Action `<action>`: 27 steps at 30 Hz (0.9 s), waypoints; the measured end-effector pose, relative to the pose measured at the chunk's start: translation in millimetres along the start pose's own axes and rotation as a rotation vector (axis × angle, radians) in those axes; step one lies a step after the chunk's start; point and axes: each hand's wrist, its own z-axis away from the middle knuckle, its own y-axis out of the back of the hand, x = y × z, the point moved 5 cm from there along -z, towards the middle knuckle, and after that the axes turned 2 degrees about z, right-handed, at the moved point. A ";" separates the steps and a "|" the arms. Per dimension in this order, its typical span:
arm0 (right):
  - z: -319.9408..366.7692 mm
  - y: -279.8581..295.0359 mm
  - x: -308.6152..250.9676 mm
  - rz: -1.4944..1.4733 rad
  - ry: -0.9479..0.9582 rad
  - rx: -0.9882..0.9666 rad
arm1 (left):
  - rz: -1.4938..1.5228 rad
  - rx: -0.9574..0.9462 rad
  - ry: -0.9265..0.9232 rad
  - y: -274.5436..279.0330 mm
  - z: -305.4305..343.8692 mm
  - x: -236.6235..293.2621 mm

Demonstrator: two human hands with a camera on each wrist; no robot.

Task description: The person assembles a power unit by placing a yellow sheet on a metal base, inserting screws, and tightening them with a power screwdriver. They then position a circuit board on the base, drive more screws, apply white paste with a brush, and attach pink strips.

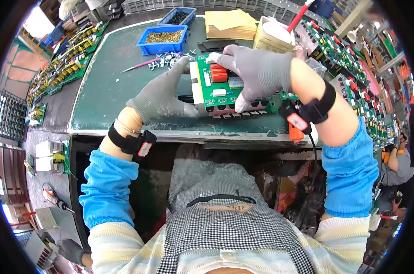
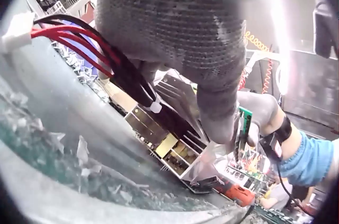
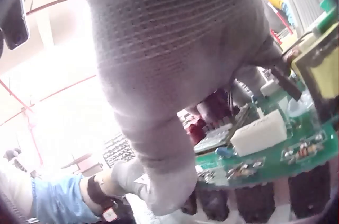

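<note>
A green circuit board (image 1: 234,93) with red blocks and a metal strip along its left side sits over the bench, close to its front edge. My gloved right hand (image 1: 261,71) spans the board from above, thumb at its near edge, fingers over the far side. At the left end, my gloved left hand (image 1: 159,93) holds the corners between thumb and fingers, its palm apart from the metal strip. In the left wrist view, black and red wires (image 2: 135,83) with a white plug (image 2: 18,34) run beneath that hand. A white block (image 3: 259,133) stands on the board near the right thumb.
Blue bins of small parts (image 1: 163,40), yellow sheets (image 1: 229,25) and a carton (image 1: 273,35) stand at the back. Small metal pieces (image 1: 170,59) and a pink-handled tool (image 1: 140,65) lie left of the board. More boards (image 1: 334,50) line the right side.
</note>
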 end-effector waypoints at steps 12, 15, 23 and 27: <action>6.3 -5.6 7.8 -0.078 0.021 0.125 | -0.357 -0.042 -0.126 3.8 -51.0 66.7; 19.6 -11.9 -1.0 -0.023 0.063 0.312 | -0.413 0.068 -0.240 -4.1 -38.4 67.8; 3.9 -5.0 7.7 -0.007 0.038 0.158 | -0.340 0.001 -0.032 1.2 -45.0 59.5; 3.2 3.2 3.1 -0.008 0.001 0.022 | -0.106 0.353 -0.132 17.9 -13.4 61.5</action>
